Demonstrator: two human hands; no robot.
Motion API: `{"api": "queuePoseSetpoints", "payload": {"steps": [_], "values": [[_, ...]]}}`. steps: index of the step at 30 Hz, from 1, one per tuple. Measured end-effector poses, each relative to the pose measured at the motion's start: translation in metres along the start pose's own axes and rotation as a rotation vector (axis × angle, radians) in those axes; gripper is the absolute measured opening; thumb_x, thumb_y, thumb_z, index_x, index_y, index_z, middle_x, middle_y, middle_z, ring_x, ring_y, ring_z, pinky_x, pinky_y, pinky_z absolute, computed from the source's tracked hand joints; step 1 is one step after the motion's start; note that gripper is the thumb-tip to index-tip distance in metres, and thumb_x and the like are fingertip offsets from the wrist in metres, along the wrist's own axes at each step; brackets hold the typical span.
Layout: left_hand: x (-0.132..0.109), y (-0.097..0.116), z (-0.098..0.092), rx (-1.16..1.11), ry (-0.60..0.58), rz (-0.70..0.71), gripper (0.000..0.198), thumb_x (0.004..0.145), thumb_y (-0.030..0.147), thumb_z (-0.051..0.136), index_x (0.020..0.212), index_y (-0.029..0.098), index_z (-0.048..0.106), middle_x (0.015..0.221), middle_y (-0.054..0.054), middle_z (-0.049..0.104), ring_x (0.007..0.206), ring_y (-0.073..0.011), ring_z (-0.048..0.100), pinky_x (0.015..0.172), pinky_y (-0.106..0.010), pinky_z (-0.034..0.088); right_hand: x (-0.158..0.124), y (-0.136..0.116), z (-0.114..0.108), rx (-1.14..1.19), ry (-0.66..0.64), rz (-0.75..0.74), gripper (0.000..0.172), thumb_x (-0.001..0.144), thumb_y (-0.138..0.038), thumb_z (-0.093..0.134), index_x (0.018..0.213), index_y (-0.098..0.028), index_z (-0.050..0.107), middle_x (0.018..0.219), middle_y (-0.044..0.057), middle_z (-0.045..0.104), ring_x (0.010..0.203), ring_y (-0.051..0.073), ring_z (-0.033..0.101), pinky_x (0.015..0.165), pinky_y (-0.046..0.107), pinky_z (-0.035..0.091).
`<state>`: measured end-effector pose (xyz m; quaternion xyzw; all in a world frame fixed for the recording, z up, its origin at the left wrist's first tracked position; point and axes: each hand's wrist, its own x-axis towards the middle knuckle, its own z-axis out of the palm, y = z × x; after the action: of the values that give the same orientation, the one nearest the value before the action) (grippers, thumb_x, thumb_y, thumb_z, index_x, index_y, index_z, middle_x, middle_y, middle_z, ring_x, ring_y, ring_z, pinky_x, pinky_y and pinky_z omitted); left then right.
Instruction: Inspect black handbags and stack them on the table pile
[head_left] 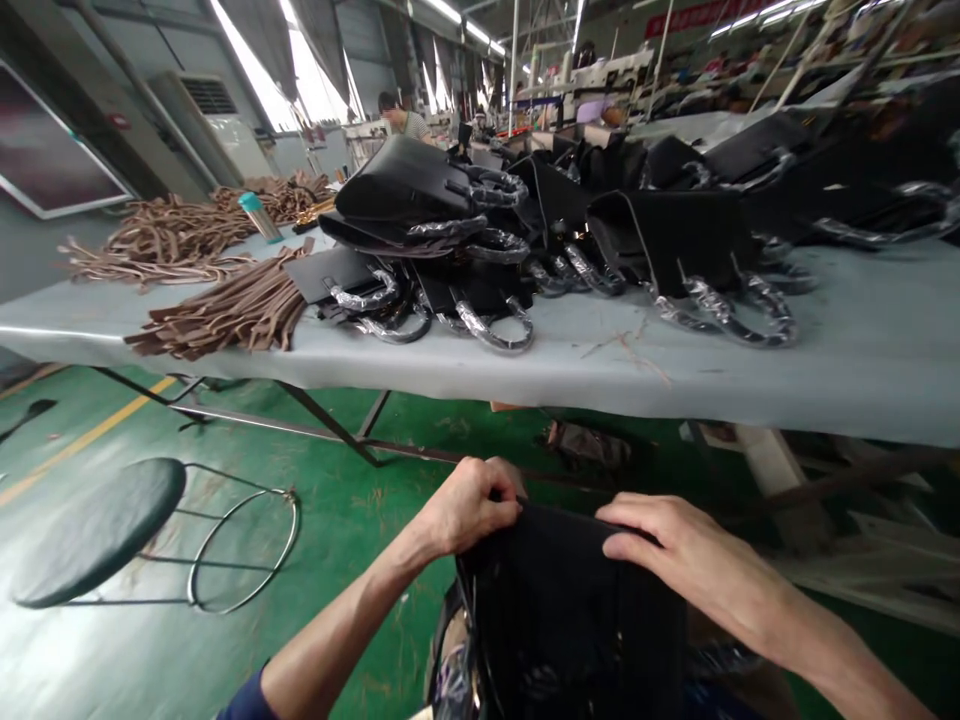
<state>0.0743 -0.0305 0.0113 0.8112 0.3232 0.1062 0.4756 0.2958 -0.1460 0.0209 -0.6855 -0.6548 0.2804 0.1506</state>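
A black handbag (570, 610) is in front of me at the bottom of the view, its top edge running between my two hands. My left hand (472, 505) pinches the left end of that edge, fingers curled against the thumb. On the right part of the same edge, my right hand (660, 535) grips with the thumb on the near side and the fingers over the far side. The lower part of the bag is dark, and clear plastic wrapping shows beside it at the lower left.
A grey-covered table (600, 375) crosses the view, holding piled black handbags (420, 190) with plastic-wrapped handles, bundles of brown strips (232, 305) and a teal-lidded bottle (260, 217). An overturned stool (112, 530) lies on the green floor. A person (405, 118) is at the back.
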Motion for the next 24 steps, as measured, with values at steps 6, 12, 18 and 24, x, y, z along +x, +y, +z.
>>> {"api": "queuePoseSetpoints", "payload": {"steps": [6, 12, 18, 24], "values": [[-0.001, -0.004, -0.002, 0.006, -0.042, 0.071, 0.010, 0.068, 0.013, 0.053, 0.060, 0.012, 0.059, 0.069, 0.001, 0.058, 0.067, -0.0101, 0.049, 0.062, -0.018, 0.036, 0.002, -0.001, 0.005, -0.100, 0.071, 0.032, 0.027, 0.078, -0.045, 0.050, 0.061, -0.029, 0.065, 0.063, -0.001, 0.067, 0.064, 0.019, 0.061, 0.057, 0.026, 0.041], [0.003, 0.000, 0.000, 0.032, -0.029, 0.026, 0.010, 0.065, 0.009, 0.051, 0.056, 0.012, 0.056, 0.061, 0.003, 0.051, 0.060, -0.0079, 0.044, 0.054, -0.017, 0.032, 0.010, -0.001, 0.014, -0.260, 0.054, -0.005, 0.020, 0.079, -0.042, 0.052, 0.072, -0.030, 0.066, 0.067, 0.000, 0.067, 0.066, 0.020, 0.062, 0.058, 0.028, 0.040], [0.008, 0.003, 0.006, 0.102, -0.074, 0.020, 0.011, 0.069, 0.012, 0.055, 0.058, 0.012, 0.057, 0.055, 0.004, 0.047, 0.056, -0.0077, 0.043, 0.053, -0.018, 0.031, 0.031, -0.039, 0.038, -0.384, -0.010, -0.011, 0.017, 0.083, -0.028, 0.051, 0.089, -0.026, 0.067, 0.077, 0.006, 0.069, 0.075, 0.023, 0.064, 0.060, 0.030, 0.039], [-0.010, 0.017, -0.008, 0.045, 0.080, 0.226, 0.048, 0.054, 0.043, 0.078, 0.087, 0.014, 0.057, 0.130, -0.012, 0.041, 0.112, -0.0244, 0.045, 0.086, -0.027, 0.042, 0.037, -0.046, 0.035, -0.404, -0.033, 0.042, 0.023, 0.086, -0.027, 0.044, 0.088, -0.026, 0.067, 0.075, 0.007, 0.069, 0.078, 0.026, 0.065, 0.063, 0.032, 0.041]]}}
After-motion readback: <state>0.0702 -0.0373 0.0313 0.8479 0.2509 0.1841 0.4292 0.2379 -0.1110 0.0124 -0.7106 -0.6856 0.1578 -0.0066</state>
